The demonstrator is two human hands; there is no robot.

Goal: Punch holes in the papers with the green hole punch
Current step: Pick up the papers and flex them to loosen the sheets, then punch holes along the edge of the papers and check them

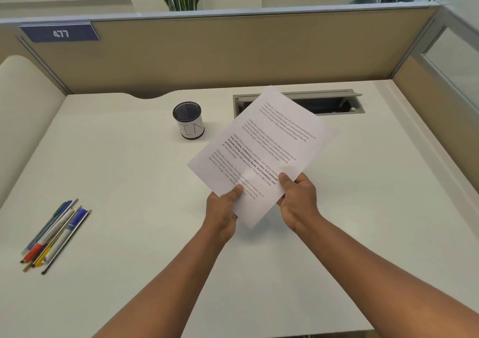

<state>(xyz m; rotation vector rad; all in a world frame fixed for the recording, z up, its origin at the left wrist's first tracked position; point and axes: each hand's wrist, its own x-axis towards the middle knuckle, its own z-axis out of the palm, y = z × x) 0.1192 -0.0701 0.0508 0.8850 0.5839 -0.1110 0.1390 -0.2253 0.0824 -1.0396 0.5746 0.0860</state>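
Thin white printed sheets of paper (261,153) were held up over the white desk (124,171), tilted diagonally, far corner over the grey cable tray slot (334,101) at the back. Left hand (224,210) pinched the near-left edge, thumb on top, fingers underneath and hidden. Right hand (298,200) gripped the near-right corner the same way, thumb pressed on the printed face. Both hands were closed on the paper, none of it resting on the desk.

Sheet count couldn't be told; an offset edge at the far right suggested more than one. Judged light, floppy and easy to crease or fan apart; the unsupported far end would likely sag. Best hold looked like two-handed pinches on the near edge, as here, keeping the long edge free to square up and feed into a punch slot. Sheets would probably slide against each other, so tapping them flush first seemed wise.

No green hole punch was visible anywhere in view. Black mesh pen cup with a white label (188,121) stood left of the sheets, well apart. Bundle of loose pens and pencils (55,236) lay at far left on the desk.
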